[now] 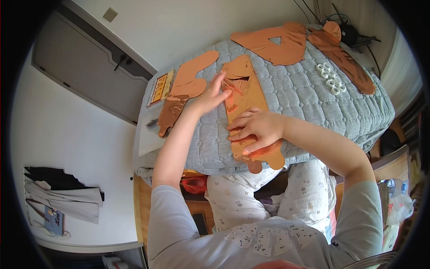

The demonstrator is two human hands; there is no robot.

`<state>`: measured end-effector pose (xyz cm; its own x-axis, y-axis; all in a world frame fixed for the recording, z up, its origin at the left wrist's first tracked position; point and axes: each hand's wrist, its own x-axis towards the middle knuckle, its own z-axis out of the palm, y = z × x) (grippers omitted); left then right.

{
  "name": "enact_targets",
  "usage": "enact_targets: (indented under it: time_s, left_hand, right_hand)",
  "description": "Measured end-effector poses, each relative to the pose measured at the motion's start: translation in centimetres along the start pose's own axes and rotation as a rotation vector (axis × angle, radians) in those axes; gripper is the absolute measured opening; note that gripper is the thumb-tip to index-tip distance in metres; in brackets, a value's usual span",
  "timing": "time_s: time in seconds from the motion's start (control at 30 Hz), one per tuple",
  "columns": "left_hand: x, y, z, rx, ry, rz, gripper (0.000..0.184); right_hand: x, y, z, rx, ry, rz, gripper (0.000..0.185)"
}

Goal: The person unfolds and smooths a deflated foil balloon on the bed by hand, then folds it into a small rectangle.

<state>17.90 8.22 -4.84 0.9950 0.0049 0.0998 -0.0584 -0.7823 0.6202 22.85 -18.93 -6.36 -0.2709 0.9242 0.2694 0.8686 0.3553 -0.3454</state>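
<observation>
Grey quilted mattress (295,89) beside a white wall (179,22), both hands' fingers (237,130) loosely spread on orange cutout (251,101)

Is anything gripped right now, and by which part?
Nothing looks gripped: the right hand lies palm down on the lower part of the orange cutout; the left hand is at its upper left edge, contact unclear.

Pale walls (170,27) rise behind a mattress (206,125) with a quilted grey cover. A grey door (89,58) stands at left, and wood-toned flooring (204,210) shows below in soft light.
</observation>
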Motion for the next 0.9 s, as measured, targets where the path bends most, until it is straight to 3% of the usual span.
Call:
enact_targets:
  time_s: [0.07,0.13,0.3,0.4,0.47,0.5,0.53,0.6,0.63,0.7,0.83,0.9]
  left_hand:
    - [-1.6,1.9,1.8,0.004,0.005,0.088,0.079]
    - [-3.2,3.2,3.7,0.266,-0.047,0.191,0.068]
    - [-3.7,2.6,4.5,0.281,-0.061,0.177,0.063]
    - [-3.8,2.5,4.5,0.379,-0.096,0.179,0.062]
    - [-3.8,2.5,4.4,0.421,-0.098,0.230,0.066]
    - [-3.7,2.6,4.5,0.422,-0.092,0.237,0.066]
    - [-3.7,2.7,4.7,0.412,-0.094,0.202,0.072]
    - [-3.6,3.0,4.8,0.401,-0.088,0.172,0.077]
    - [-3.7,3.0,4.9,0.433,-0.082,0.173,0.083]
    - [-3.9,3.1,4.9,0.463,-0.075,0.170,0.089]
    - [-4.2,3.3,4.8,0.442,-0.072,0.161,0.087]
    - [-4.2,3.4,4.9,0.442,-0.064,0.168,0.087]
  right_hand:
    - [0.0,0.0,0.1,0.053,0.024,-0.004,0.061]
    - [0.0,-0.1,0.0,0.045,0.025,0.001,0.061]
    - [0.1,0.2,0.1,0.063,0.049,-0.013,0.064]
    - [0.1,0.3,-0.5,0.211,0.104,-0.071,0.057]
    - [-0.4,0.0,-0.9,0.626,0.254,0.125,0.045]
    - [-0.4,0.2,-1.0,0.622,0.352,0.200,0.031]
    - [-0.5,0.5,-1.4,0.612,0.353,0.201,0.031]
    - [-0.5,0.9,-2.5,0.539,0.655,0.651,0.026]
    - [-0.6,1.7,-2.7,0.532,0.653,0.649,0.026]
    - [-1.1,3.4,-2.4,-0.093,0.708,0.754,0.021]
    - [-1.4,4.4,-1.6,-0.100,0.681,0.738,0.020]
    - [-1.4,4.7,-1.3,-0.135,0.549,0.778,0.021]
